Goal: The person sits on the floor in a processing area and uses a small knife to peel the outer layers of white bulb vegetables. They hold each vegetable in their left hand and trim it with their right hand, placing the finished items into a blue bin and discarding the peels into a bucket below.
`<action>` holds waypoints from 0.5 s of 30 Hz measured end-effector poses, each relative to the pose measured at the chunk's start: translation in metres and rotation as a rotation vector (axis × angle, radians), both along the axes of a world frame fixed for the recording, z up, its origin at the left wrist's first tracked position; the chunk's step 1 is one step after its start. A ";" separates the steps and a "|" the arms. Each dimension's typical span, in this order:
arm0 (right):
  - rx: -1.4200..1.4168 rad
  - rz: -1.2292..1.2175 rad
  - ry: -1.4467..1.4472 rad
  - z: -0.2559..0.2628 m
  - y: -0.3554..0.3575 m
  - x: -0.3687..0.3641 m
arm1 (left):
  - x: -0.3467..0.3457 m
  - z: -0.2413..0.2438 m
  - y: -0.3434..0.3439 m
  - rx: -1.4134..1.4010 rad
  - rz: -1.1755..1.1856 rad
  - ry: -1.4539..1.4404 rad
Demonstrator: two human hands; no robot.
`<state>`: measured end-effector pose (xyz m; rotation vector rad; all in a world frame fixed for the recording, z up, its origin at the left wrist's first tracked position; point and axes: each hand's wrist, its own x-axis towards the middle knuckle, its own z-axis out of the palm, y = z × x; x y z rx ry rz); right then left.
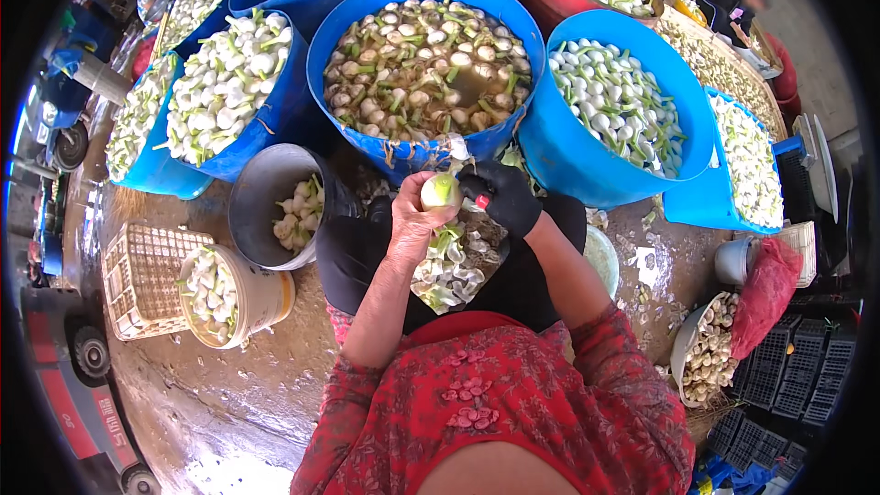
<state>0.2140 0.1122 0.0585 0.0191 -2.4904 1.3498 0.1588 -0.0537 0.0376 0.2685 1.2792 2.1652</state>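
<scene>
My bare left hand (416,205) grips a pale garlic bulb (440,192), its cut green stem end facing up. Close against it on the right is my right hand (505,196), in a black glove. Its fingers are curled around a small tool with a red part (482,201); the rest of that tool is hidden by the glove. Below both hands, peeled garlic skins (450,268) lie in a heap between my knees. Directly ahead stands a large blue tub (405,155), where unpeeled garlic bulbs (426,75) float in brown water.
Blue tubs of peeled garlic stand at left (251,141) and right (577,151). A grey bucket (254,206), a white bucket (265,302) and a plastic crate (130,275) are at my left. Garlic fills a basin (680,364) at right. A person (729,10) works at far right.
</scene>
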 end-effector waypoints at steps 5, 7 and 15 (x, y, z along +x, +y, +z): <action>0.295 -0.055 0.039 -0.011 -0.004 0.004 | 0.001 -0.006 0.002 -0.163 0.048 0.183; 0.178 -0.068 0.019 -0.010 -0.005 0.005 | 0.003 -0.007 0.003 -0.179 0.057 0.235; -0.188 -0.051 -0.022 -0.005 -0.004 0.006 | 0.006 0.001 -0.004 0.142 -0.102 0.003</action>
